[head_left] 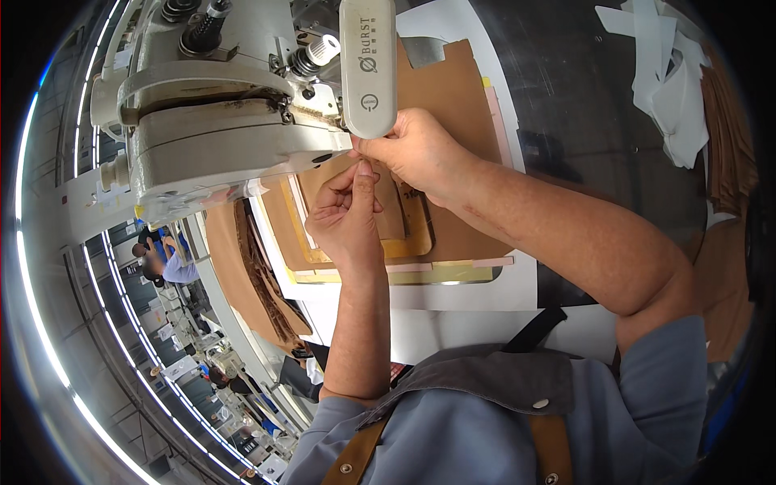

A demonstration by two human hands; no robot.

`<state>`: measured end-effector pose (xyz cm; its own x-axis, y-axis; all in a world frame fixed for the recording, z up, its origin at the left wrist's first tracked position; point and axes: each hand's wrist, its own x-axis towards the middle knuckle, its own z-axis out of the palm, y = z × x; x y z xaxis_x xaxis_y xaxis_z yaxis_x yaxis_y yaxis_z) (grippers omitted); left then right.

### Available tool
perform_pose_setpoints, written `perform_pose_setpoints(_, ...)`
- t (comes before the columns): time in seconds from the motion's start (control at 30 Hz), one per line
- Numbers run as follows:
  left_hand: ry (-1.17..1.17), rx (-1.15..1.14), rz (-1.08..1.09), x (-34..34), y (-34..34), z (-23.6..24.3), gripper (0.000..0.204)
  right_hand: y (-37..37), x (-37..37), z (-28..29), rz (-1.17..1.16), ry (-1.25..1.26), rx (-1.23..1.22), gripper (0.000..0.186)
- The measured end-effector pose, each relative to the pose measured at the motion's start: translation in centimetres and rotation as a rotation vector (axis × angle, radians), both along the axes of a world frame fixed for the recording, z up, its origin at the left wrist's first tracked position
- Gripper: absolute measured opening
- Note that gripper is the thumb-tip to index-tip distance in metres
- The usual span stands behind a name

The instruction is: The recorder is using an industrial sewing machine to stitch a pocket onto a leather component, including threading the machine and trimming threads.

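Observation:
A cream-white sewing machine (198,153) fills the upper left, a pale panel (368,69) upright at its end. My right hand (416,149) is closed at the machine's end, just under that panel, thumb and finger pinched on something I cannot make out. My left hand (347,210) is just below, fingers curled and thumb tip against forefinger; whatever is between them is too small to tell. Beneath both hands lie brown sheets (457,89) with pale yellow and pink edges, and a tan board (420,238), on a white sheet (505,287).
White cut pieces (667,89) and folded brown pieces (723,137) lie on the dark table (582,129) at right. A stack of brown pieces (234,283) is left of my left forearm. Co-workers (178,267) sit farther left among other machines.

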<state>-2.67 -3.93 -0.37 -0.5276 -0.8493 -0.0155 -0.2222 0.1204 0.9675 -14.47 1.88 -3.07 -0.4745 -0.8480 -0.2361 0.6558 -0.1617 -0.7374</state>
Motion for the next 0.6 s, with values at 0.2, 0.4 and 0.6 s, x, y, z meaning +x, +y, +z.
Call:
perform_pose_setpoints(0.2,0.056,0.062,0.018,-0.3,0.0,0.0,0.017,0.2,-0.1,0.1,0.06,-0.035,0.01,0.016)
perform_pose_setpoints(0.4,0.157,0.254,0.012,-1.0,-0.6,0.4,0.02,0.6,0.0,-0.2,0.109,-0.079,-0.033,0.021)
perform_pose_setpoints(0.6,0.133,0.68,-0.038,-1.1,-3.1,0.9,0.019,0.6,0.6,-0.9,0.141,0.052,-0.086,0.02)
